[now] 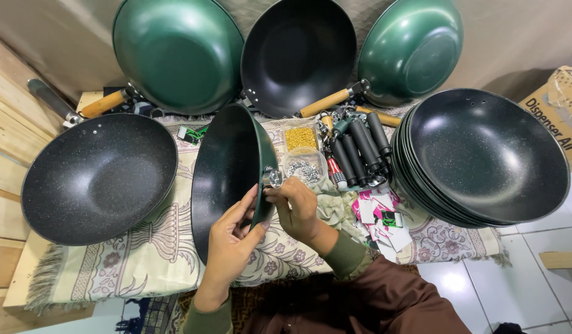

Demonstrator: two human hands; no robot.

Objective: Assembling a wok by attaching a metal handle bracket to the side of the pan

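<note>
A dark green wok pan without a handle [227,173] stands on its edge in front of me, its black inside facing left. My left hand [233,238] grips its lower rim, thumb on the inside. My right hand [296,207] pinches a small silver metal fitting [273,178] against the outer wall of the pan near the rim. Just behind it sits a clear tub of silver nuts or washers [305,168] and a clear tub of yellow screws [300,137].
A speckled black wok [97,176] lies at left, a stack of black woks [483,158] at right. Three finished woks with wooden handles [177,52] lean on the back wall. Black handles [359,148], tags and a patterned cloth [144,247] cover the low table.
</note>
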